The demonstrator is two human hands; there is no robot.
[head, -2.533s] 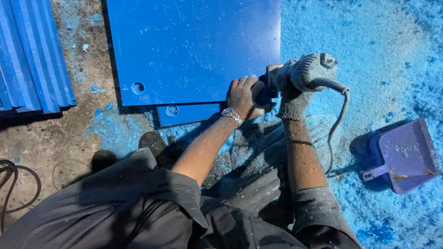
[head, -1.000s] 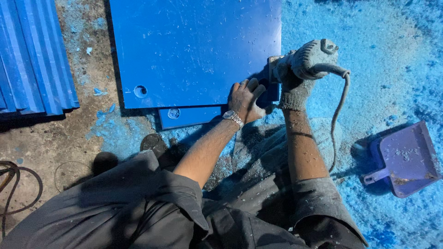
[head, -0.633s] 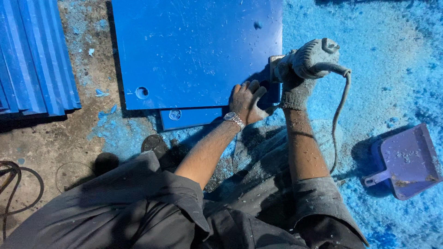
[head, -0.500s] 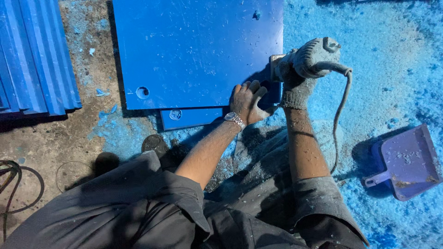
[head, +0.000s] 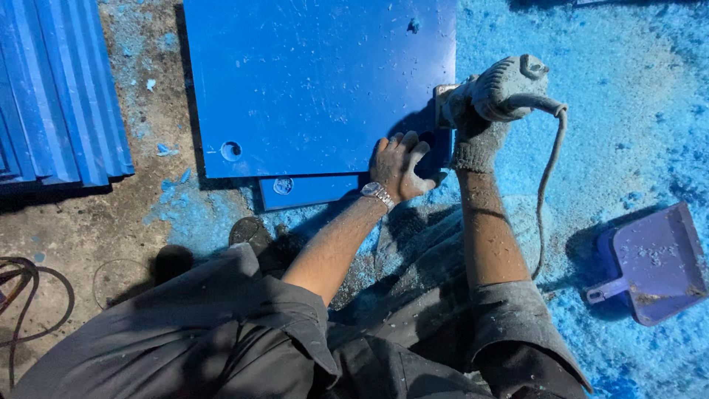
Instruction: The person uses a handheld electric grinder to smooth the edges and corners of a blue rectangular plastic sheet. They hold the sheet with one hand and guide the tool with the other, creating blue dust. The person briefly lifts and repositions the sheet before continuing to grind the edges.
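- The blue panel (head: 317, 81) lies flat on the floor (head: 96, 214), its long edges running left to right in the head view; its near edge and right edge meet at a corner just by the two hands.
- A second, smaller blue sheet (head: 310, 191) pokes out from under the panel's near edge, with a round hole showing.
- The left hand (head: 400, 166), bare with a wristwatch (head: 377, 194), lies fingers spread and pressed flat on the panel's near right corner, holding nothing.
- The right hand (head: 476, 129), in a dusty grey glove, is wrapped tight around the grey power tool (head: 495, 89) at the panel's right edge.
- The tool's long axis runs left to right, nose toward the panel's edge, tail pointing right; its cable (head: 550, 185) loops off the tail and drops toward the person's knee.
- To the right of the panel the floor is covered in blue shavings (head: 628, 96), with open room up to a purple dustpan (head: 653, 262), well apart from the tool.
- At the left edge of the view a stack of ribbed blue sheets (head: 59, 96) lies apart from the panel, bare concrete between them.
- A dark cord (head: 29, 295) curls at the floor's near left.
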